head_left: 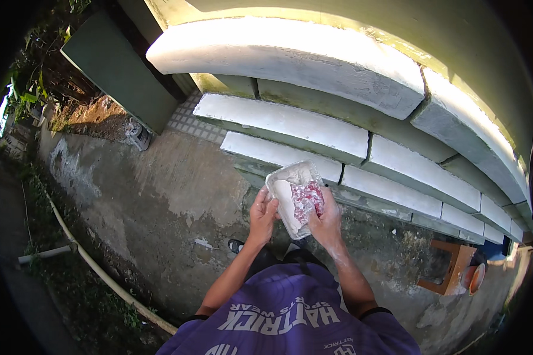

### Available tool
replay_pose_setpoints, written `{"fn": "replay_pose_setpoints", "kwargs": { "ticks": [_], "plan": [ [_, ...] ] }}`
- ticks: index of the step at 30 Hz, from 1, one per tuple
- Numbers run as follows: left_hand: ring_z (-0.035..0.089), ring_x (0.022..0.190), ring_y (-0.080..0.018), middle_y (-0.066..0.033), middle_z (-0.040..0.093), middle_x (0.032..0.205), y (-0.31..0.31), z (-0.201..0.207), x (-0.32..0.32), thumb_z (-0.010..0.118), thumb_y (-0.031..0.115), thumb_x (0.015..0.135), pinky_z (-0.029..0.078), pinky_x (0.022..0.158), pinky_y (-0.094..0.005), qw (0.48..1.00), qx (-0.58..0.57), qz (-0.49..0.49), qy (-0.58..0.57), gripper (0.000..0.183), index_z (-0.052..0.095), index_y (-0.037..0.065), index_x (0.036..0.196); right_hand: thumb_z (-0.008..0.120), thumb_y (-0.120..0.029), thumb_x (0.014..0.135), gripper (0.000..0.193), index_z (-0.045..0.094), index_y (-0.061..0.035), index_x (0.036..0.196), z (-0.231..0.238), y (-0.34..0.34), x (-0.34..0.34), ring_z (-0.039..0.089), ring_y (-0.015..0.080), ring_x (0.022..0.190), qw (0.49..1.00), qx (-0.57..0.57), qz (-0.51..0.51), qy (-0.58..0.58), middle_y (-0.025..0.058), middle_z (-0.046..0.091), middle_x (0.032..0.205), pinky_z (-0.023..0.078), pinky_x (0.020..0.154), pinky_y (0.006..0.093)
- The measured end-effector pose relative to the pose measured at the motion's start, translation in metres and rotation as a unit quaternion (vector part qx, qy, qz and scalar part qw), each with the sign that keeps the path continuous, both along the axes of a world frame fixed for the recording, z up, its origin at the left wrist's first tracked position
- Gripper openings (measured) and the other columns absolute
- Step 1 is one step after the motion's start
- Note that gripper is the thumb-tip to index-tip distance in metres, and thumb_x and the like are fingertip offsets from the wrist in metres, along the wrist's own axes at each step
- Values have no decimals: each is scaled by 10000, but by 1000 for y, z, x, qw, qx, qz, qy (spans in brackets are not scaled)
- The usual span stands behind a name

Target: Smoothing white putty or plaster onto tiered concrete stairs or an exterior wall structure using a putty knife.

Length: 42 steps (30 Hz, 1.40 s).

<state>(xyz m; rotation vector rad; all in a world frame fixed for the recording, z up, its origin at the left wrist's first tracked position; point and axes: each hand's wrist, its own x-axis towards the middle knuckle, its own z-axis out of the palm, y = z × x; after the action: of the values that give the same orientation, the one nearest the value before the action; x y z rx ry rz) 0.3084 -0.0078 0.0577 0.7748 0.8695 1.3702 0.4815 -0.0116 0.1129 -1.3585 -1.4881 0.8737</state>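
Observation:
In front of my body I hold a shallow, pale plastic tray [270, 177] with rounded corners. Soft white paste or powder [283, 198] coats its inside. My left hand [263, 214] grips the tray's left side, thumb on the rim. My right hand [328, 220] is at the right side, its fingers closed on a crumpled red-and-white piece [308, 200] smeared with white; whether this is cloth or plastic I cannot tell. White residue marks my right hand and forearm. Some of the right fingers are hidden.
White-topped stepped ledges [314, 121] run along the wall ahead, with dark gaps between sections. A green door panel [115, 71] and a small can [138, 135] stand left. A pale pipe [95, 263] lies lower left. An orange-brown stool [450, 267] is at right, beside a bucket [477, 278].

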Motion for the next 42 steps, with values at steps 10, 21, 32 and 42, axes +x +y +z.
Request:
{"fn": "replay_pose_setpoints", "kwargs": {
  "ticks": [10, 21, 32, 42],
  "plan": [
    [606, 931, -52, -17, 601, 1192, -28, -13, -16, 549, 226, 989, 515, 632, -188, 996, -54, 47, 50, 522, 349, 27, 1428, 582, 6, 928, 280, 505, 25, 1196, 7, -1, 0, 581, 100, 938, 976, 14, -96, 196, 67, 619, 1037, 474, 840, 260],
    [618, 755, -58, -2, 633, 1002, -85, -51, -72, 506, 292, 1010, 528, 586, -214, 983, -133, 128, 8, 406, 441, 70, 1344, 591, 52, 871, 384, 531, -10, 1245, -7, -20, 17, 606, 212, 1103, 791, -59, -139, 594, 101, 620, 1195, 484, 958, 370],
    [633, 893, -143, -39, 600, 1072, -74, -67, -152, 489, 295, 1015, 531, 668, -286, 984, -134, 119, 7, 343, 457, 77, 1278, 560, 115, 829, 514, 542, -28, 1322, 113, 68, 13, 413, 408, 1336, 773, 511, -297, -231, 225, 487, 1399, 341, 1086, 564],
    [633, 904, -177, -25, 616, 1086, -58, -95, -204, 500, 352, 993, 517, 669, -328, 980, -182, 72, 25, 365, 471, 148, 1294, 620, -3, 764, 554, 592, -93, 1310, 62, 87, -83, 442, 428, 1315, 839, 438, -185, -264, 216, 500, 1394, 390, 1054, 559]
  ]
}}
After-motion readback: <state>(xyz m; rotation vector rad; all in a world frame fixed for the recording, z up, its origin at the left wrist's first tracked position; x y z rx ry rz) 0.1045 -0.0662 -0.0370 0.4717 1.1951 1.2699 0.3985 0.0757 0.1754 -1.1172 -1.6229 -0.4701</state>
